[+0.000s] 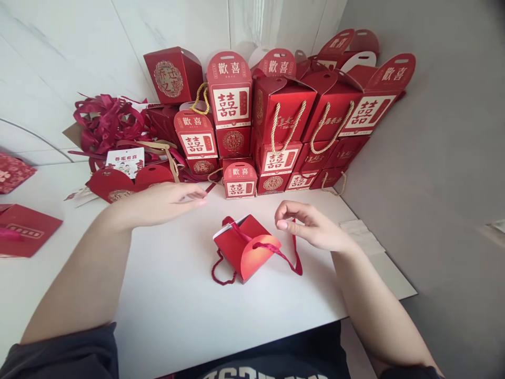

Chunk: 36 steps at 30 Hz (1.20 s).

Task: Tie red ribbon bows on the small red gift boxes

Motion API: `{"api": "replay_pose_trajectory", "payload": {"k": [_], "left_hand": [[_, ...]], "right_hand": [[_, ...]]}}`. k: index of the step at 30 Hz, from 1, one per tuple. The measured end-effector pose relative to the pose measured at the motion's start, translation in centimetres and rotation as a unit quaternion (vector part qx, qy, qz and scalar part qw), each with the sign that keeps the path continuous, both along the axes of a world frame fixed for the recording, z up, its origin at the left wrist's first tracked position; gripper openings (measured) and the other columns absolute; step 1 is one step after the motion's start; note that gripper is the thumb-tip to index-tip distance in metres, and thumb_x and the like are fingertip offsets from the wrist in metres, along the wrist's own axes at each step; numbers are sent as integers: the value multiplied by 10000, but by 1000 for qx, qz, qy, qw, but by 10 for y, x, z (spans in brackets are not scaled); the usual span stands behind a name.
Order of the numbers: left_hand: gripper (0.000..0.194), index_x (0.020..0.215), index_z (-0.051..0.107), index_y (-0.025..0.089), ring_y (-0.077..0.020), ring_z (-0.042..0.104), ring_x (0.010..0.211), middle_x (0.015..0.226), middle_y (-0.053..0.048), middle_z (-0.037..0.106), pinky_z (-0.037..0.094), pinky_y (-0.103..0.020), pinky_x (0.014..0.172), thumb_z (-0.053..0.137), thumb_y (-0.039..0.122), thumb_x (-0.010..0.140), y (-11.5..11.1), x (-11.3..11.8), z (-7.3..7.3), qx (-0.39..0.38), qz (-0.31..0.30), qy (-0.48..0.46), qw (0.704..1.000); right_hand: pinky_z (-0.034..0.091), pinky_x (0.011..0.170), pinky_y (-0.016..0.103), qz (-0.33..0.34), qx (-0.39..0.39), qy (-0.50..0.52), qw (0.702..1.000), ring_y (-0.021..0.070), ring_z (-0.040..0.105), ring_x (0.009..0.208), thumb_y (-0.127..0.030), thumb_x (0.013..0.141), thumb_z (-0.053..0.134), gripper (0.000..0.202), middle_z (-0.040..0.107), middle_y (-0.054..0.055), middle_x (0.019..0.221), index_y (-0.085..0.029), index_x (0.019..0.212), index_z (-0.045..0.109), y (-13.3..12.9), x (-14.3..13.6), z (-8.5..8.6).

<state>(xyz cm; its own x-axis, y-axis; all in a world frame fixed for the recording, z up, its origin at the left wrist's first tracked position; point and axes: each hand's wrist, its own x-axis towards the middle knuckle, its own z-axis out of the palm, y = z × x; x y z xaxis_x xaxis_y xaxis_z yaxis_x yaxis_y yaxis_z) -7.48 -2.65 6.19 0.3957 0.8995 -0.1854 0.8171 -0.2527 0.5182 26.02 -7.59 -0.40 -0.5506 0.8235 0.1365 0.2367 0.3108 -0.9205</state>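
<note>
A small red gift box (pixel 245 247) lies tilted on the white table between my hands, its rounded flap turned toward me. Dark red ribbon (pixel 272 246) runs across it and through the flap's hole. A twisted dark red cord handle (pixel 215 271) loops out on the left. My right hand (pixel 311 226) hovers at the box's right, fingers curled; the ribbon's tail rises to it and shows between thumb and fingers. My left hand (pixel 169 202) is up and left of the box, fingers loosely apart. A short dark red strip (pixel 211 188) lies just past its fingertips; I see no clear grip.
Red gift boxes (pixel 232 100) with gold cord handles stand stacked along the back wall. Beside them at left lies a heap of dark red ribbon (pixel 106 123). More boxes (pixel 31 231) are at the far left; a grey wall (pixel 434 184) bounds the table's right side.
</note>
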Motion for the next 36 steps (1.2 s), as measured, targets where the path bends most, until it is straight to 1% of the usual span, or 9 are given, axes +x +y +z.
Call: {"api": "replay_pose_trajectory", "payload": {"k": [3,6,10,13,22,25,29,32,36], "left_hand": [[478,1294,583,325,-229,569,1213,1352,-30,596,466,-276,953,558,535,865,-8,31,3,-92,-140,-9,986],[449,1207,600,262,-221,588,1141,1269,-57,620,469,-287,915,609,508,831,-12,50,-4,-106,-186,-51,975],[386,877,600,208,-170,583,825,897,-6,636,449,-255,718,739,512,684,-13,55,-16,-91,-186,-51,977],[433,680,475,198,-108,419,576,653,40,479,320,-234,519,732,546,679,-14,56,-20,-95,-176,-31,979],[560,642,316,193,-80,340,517,587,55,353,280,-213,447,718,578,699,-22,82,-52,-100,-22,-153,983],[508,640,396,193,-81,374,469,572,40,409,298,-194,368,668,610,737,-24,81,-46,-185,-16,-148,971],[440,672,536,192,-77,340,399,477,46,390,284,-181,322,613,610,789,-22,72,-25,-218,-18,-114,969],[400,697,576,188,-81,381,405,463,39,439,320,-189,370,584,564,834,-17,64,-14,-203,-9,-114,972],[343,690,615,173,-113,553,625,685,-10,625,410,-208,562,568,462,869,-7,47,-7,-132,-44,-99,985]], "right_hand": [[407,602,246,67,-22,-58,996,117,494,651,-467,915,596,339,580,1,705,-166,761,600,3,7,-2],[368,534,226,112,-25,-67,991,93,452,569,-455,823,715,308,546,-33,629,-163,800,622,2,5,-3],[395,562,230,127,36,-64,989,102,480,600,-386,751,799,277,539,-37,668,-183,826,626,-4,-5,-6],[430,663,263,111,84,-63,988,133,527,705,-354,815,748,209,584,-1,762,-190,789,620,-6,-10,-6],[493,736,305,-89,85,-67,990,167,610,813,-301,943,557,167,630,52,908,-191,921,681,7,-5,-13],[511,731,304,-117,75,-47,989,170,628,812,-287,938,559,159,661,49,908,-189,938,685,9,0,-14],[532,616,269,-120,13,-1,993,160,609,765,-330,921,590,164,647,53,913,-187,977,651,7,7,-9],[502,531,232,-56,-92,24,994,127,575,658,-389,897,635,215,604,17,799,-193,979,601,4,12,-3],[399,460,204,29,-166,-29,985,90,499,522,-491,888,627,323,536,-26,624,-177,823,587,2,14,1]]}}
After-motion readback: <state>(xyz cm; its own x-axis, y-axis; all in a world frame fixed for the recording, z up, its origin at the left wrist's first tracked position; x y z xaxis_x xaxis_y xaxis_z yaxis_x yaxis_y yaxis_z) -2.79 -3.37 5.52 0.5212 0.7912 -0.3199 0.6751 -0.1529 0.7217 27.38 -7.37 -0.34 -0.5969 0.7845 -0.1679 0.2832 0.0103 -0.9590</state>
